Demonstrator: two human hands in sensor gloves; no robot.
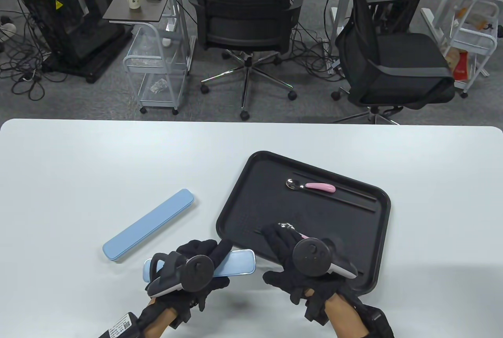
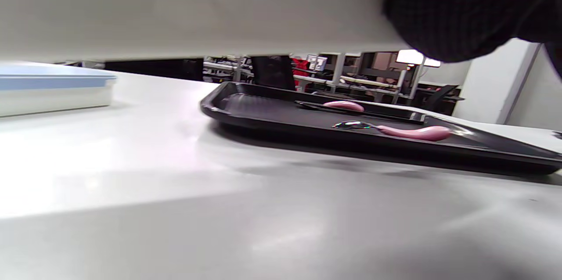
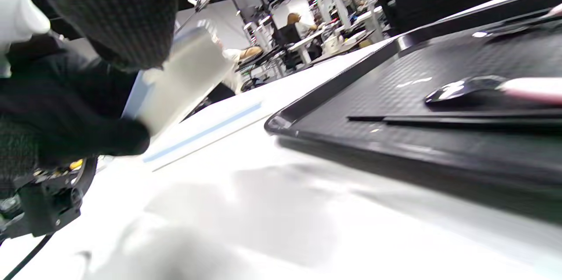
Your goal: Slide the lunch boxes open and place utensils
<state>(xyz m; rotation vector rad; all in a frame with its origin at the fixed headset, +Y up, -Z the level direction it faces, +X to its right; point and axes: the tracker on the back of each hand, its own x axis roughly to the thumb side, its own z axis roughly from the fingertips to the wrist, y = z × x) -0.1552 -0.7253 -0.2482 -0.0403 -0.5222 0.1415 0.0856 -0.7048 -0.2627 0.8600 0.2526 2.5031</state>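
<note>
Table view shows the left hand (image 1: 188,271) wrapped around a slim pale-blue plastic utensil case (image 1: 239,262) held just off the white table (image 1: 78,165), beside the near-left corner of the black plastic tray (image 1: 251,204). The right hand (image 1: 302,263) hovers over the tray's near edge, fingers curled above a pink-handled metal spoon (image 1: 289,227); whether they touch it I cannot tell. Light, rigid and smooth, the case looks likely to slip, so gripping its long edges seems best.

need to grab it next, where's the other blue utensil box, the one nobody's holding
In the table view the free blue box lies diagonally on the white table, left of the black tray, just beyond the left hand.
</note>
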